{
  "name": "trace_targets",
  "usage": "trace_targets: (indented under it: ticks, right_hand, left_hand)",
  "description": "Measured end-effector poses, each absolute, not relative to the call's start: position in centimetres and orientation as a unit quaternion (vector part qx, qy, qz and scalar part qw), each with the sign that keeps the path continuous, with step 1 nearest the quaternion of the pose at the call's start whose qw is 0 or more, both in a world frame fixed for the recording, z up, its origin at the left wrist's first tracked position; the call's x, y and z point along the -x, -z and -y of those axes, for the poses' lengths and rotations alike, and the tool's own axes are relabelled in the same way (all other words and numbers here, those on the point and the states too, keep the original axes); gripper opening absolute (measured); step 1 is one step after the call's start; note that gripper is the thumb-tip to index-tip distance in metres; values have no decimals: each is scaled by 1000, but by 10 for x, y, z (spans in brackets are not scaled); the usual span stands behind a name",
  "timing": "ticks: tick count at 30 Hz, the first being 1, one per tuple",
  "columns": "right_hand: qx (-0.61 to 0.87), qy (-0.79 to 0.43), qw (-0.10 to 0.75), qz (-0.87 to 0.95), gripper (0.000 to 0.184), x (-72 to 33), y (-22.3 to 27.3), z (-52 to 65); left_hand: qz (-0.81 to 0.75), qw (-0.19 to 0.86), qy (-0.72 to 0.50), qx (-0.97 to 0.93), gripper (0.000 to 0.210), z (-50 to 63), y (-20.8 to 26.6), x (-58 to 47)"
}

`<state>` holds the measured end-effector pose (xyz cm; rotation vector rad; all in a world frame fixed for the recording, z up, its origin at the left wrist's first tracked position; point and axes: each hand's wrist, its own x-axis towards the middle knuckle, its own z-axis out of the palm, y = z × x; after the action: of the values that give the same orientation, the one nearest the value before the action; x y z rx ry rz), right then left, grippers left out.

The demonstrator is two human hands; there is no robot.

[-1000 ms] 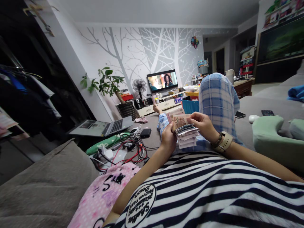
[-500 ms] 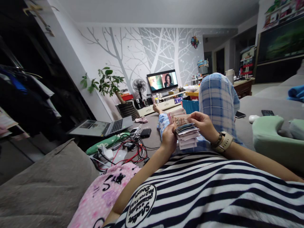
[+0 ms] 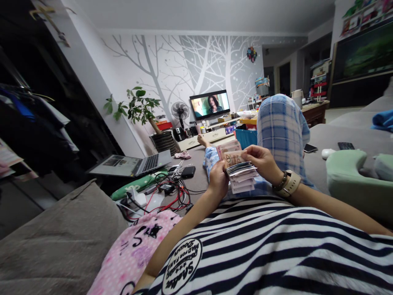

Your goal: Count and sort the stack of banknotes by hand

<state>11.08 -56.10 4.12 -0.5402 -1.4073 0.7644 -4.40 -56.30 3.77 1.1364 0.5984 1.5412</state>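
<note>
A fanned stack of banknotes (image 3: 243, 179) is held over my lap by my left hand (image 3: 219, 178), whose fingers are closed round its left side. On the far side of the stack a brownish banknote (image 3: 232, 158) marked 20 stands up, with pinkish notes behind it. My right hand (image 3: 260, 162) pinches the right edge of that note between thumb and fingertips. A pale watch (image 3: 291, 183) and a dark bracelet are on my right wrist. Beyond the hands, my bent knee in blue plaid trousers (image 3: 279, 131) rises.
An open laptop (image 3: 132, 164) stands at the left, with tangled cables (image 3: 176, 194) and a black box-shaped device (image 3: 188, 172) near it. On the sofa at right lie a phone (image 3: 310, 148), a white mouse (image 3: 328, 153), a remote (image 3: 346, 146) and a green cushion (image 3: 346, 172).
My right hand has shifted very slightly, and the brownish note's upper edge sits a little lower. My left hand keeps its hold on the stack. The television picture has changed.
</note>
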Motion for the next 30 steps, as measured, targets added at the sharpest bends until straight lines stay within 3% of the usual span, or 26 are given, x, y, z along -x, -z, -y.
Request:
trace_targets:
  ticks: [30]
  right_hand:
    - [259,-313,657,635,42,-113,-41,563]
  left_hand:
    - [-258,551,-649,-457,12,561,-38,43]
